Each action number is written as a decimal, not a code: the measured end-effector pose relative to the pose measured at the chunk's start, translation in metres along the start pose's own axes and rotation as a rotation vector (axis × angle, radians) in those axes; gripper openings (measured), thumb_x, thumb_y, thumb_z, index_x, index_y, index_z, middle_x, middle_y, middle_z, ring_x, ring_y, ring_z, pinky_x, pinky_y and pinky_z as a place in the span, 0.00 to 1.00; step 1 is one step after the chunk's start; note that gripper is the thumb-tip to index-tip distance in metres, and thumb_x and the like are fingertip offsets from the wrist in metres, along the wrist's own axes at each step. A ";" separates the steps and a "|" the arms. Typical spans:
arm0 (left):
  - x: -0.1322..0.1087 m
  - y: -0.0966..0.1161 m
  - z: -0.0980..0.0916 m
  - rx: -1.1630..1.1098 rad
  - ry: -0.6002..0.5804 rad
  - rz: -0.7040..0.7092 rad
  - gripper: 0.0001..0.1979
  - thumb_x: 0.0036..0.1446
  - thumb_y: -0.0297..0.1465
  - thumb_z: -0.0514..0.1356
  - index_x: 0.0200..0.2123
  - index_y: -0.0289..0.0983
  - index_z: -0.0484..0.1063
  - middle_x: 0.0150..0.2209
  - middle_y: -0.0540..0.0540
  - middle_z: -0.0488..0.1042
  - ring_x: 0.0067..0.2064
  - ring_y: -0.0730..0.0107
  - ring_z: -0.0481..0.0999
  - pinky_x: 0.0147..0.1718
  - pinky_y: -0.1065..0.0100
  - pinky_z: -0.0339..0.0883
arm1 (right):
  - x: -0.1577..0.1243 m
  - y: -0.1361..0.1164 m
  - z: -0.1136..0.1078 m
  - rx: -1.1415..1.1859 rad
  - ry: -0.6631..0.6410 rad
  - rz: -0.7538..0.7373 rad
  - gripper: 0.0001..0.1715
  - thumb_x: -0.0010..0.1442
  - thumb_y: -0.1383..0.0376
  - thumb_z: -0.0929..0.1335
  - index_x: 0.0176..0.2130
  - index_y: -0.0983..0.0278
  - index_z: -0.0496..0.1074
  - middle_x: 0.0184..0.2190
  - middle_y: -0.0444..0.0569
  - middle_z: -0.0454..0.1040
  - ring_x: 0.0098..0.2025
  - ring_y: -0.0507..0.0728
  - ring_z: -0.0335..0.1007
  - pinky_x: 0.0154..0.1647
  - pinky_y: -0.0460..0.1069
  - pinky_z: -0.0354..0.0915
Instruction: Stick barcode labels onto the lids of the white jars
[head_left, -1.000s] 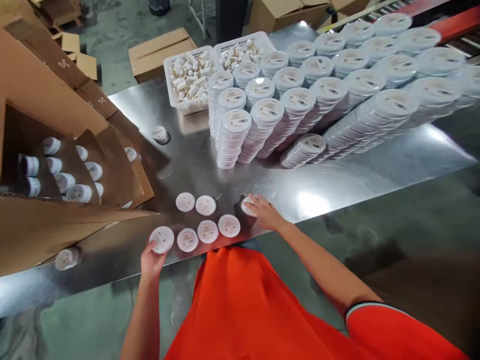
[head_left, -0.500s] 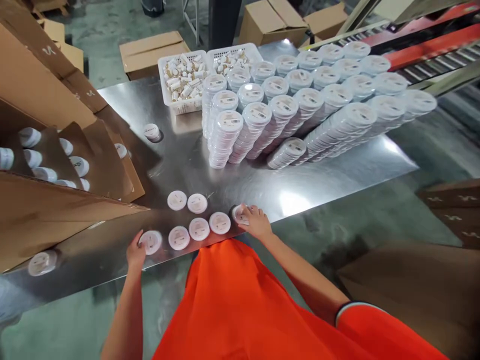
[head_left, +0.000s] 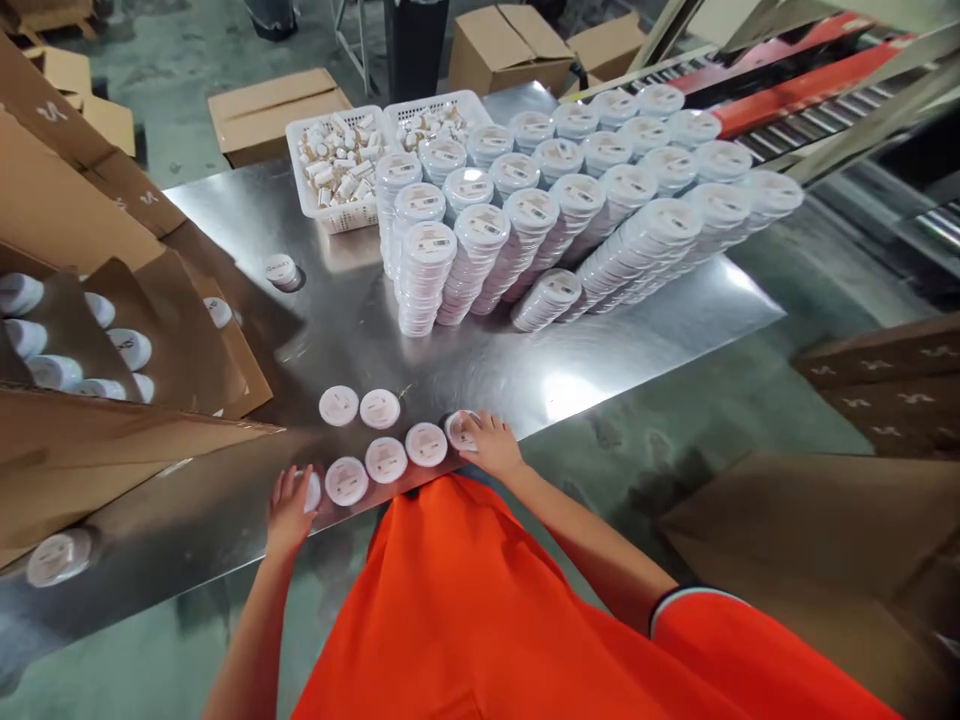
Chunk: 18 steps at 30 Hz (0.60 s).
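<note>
Touching two round white labelled containers with my hands, at the near edge of the steel tabletop [head_left: 480, 365]. My left hand [head_left: 287, 515] has its fingers [head_left: 289, 490] spread against the container [head_left: 312, 491] at the left end of the front row, mostly covering it. My right hand [head_left: 491, 445] has its fingertips [head_left: 474, 425] on the container [head_left: 456, 430] at the right end of that row. Both hands look loosely placed, and I cannot tell whether either one is gripping. Between them, three more containers [head_left: 386, 460] lie flat, with two others [head_left: 358, 406] just behind. Farther back, long leaning stacks [head_left: 424, 280] of the same containers fill the tabletop in rows, beside two white plastic baskets [head_left: 337, 222] of small white bottles. On my left, an open cardboard carton [head_left: 172, 340] holds containers between dividers. An orange shirt [head_left: 450, 620] covers my body.
</note>
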<state>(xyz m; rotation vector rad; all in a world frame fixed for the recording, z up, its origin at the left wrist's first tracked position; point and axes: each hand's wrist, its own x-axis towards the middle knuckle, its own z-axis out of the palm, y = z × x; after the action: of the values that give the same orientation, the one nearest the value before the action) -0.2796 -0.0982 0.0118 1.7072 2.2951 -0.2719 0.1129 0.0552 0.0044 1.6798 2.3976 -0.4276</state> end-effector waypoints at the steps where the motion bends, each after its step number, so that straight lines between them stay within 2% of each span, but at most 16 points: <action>1: 0.000 0.002 0.000 0.000 -0.007 0.052 0.39 0.51 0.25 0.61 0.67 0.37 0.57 0.69 0.37 0.56 0.71 0.48 0.51 0.65 0.50 0.54 | 0.000 -0.001 -0.001 0.001 -0.003 -0.001 0.41 0.59 0.52 0.70 0.66 0.60 0.58 0.61 0.59 0.63 0.54 0.67 0.64 0.51 0.56 0.61; 4: 0.000 0.011 -0.002 -0.029 -0.015 0.093 0.41 0.52 0.26 0.60 0.69 0.36 0.52 0.70 0.37 0.54 0.71 0.49 0.48 0.67 0.46 0.49 | 0.001 -0.004 -0.003 0.010 -0.013 0.012 0.44 0.58 0.52 0.71 0.67 0.61 0.56 0.62 0.60 0.62 0.54 0.68 0.65 0.51 0.58 0.62; 8: -0.004 0.015 -0.002 -0.067 0.034 0.024 0.46 0.51 0.31 0.63 0.70 0.33 0.46 0.71 0.35 0.49 0.72 0.47 0.47 0.67 0.41 0.45 | 0.000 -0.002 -0.003 0.055 0.007 0.029 0.49 0.57 0.52 0.71 0.68 0.64 0.53 0.67 0.65 0.54 0.58 0.71 0.63 0.54 0.60 0.62; 11: -0.007 0.009 0.001 -0.079 0.059 -0.050 0.47 0.49 0.35 0.67 0.69 0.31 0.49 0.71 0.31 0.49 0.71 0.43 0.49 0.66 0.44 0.50 | -0.001 0.002 0.000 0.082 0.015 -0.050 0.48 0.58 0.55 0.71 0.69 0.65 0.52 0.69 0.65 0.50 0.65 0.72 0.54 0.59 0.60 0.59; 14: -0.007 0.002 0.004 -0.109 0.030 -0.059 0.43 0.50 0.35 0.66 0.67 0.33 0.55 0.69 0.32 0.55 0.68 0.44 0.56 0.64 0.50 0.56 | -0.001 0.002 0.004 0.071 0.021 -0.135 0.46 0.58 0.57 0.70 0.69 0.65 0.53 0.71 0.63 0.47 0.70 0.72 0.44 0.63 0.62 0.54; 16: -0.008 0.001 0.004 -0.116 0.011 -0.063 0.41 0.52 0.35 0.65 0.67 0.33 0.55 0.68 0.32 0.57 0.67 0.45 0.59 0.63 0.51 0.58 | 0.000 -0.001 0.006 0.062 0.033 -0.157 0.45 0.58 0.57 0.70 0.68 0.65 0.54 0.71 0.63 0.45 0.71 0.73 0.40 0.65 0.64 0.53; 18: -0.008 0.005 0.003 -0.098 0.031 -0.082 0.42 0.52 0.35 0.65 0.68 0.33 0.54 0.68 0.30 0.56 0.67 0.45 0.58 0.63 0.49 0.57 | 0.002 -0.004 0.008 0.047 0.040 -0.165 0.44 0.59 0.57 0.69 0.69 0.62 0.54 0.72 0.61 0.44 0.71 0.73 0.38 0.65 0.67 0.51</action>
<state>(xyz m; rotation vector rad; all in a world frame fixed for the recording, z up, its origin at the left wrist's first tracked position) -0.2720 -0.1052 0.0114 1.5833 2.3629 -0.1479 0.1079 0.0530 -0.0030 1.5281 2.5859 -0.4820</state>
